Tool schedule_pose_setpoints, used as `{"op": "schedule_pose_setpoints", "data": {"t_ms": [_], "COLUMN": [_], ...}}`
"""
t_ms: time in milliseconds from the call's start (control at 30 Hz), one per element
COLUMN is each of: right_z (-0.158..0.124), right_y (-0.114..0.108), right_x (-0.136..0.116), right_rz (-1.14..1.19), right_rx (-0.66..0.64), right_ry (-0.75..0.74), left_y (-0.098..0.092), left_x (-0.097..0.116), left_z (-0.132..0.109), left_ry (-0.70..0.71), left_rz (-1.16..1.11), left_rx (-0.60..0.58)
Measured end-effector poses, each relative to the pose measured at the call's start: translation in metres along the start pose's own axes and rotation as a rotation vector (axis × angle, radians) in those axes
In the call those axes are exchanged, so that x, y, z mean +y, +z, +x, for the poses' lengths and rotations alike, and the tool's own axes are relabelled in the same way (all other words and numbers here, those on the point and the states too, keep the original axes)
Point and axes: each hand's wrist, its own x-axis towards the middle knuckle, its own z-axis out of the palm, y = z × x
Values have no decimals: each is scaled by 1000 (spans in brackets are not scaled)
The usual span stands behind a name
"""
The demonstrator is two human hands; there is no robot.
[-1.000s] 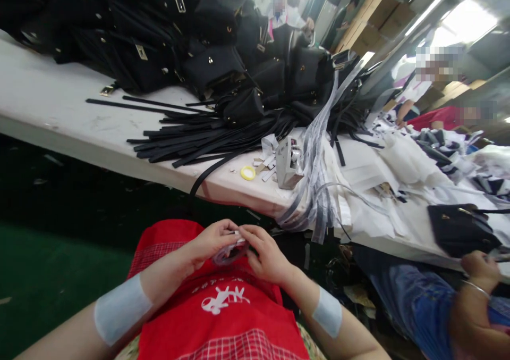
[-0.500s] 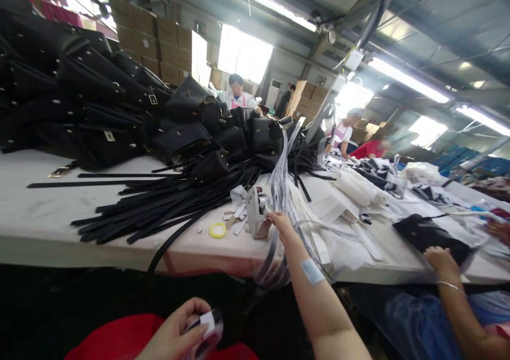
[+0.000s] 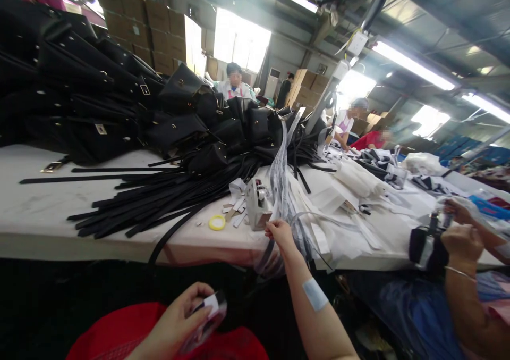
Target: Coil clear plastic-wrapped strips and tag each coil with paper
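Observation:
My left hand (image 3: 191,313) is closed round a small dark item in clear plastic (image 3: 207,320) with a white label, above my red-clad lap. My right hand (image 3: 278,231) is pinched at the front of a white tape dispenser (image 3: 255,204) on the table; what its fingertips hold is too small to make out. A yellow ring (image 3: 217,222) and small paper scraps (image 3: 236,210) lie left of the dispenser. Long strips in clear plastic (image 3: 280,182) hang over the table edge behind my right hand.
Black straps (image 3: 159,195) and piled black bags (image 3: 95,99) cover the left of the white table (image 3: 32,206). White wrapping (image 3: 358,179) lies to the right. A person beside me handles a black bag (image 3: 428,245); others stand across the table.
My right hand has moved slightly down and away from the dispenser's front. My left hand has risen a little with its item. The neighbouring person's hands have lifted the black bag upright.

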Motion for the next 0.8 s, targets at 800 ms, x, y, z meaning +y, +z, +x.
{"op": "schedule_pose_setpoints", "data": {"t_ms": [800], "right_z": [-160], "right_y": [78], "right_x": [-38], "right_rz": [352], "right_rx": [-656], "right_ry": [262], "left_y": [-9], "left_x": [38], "left_z": [-10], "left_ry": [330], "left_rz": [341], "left_rx": [248]}}
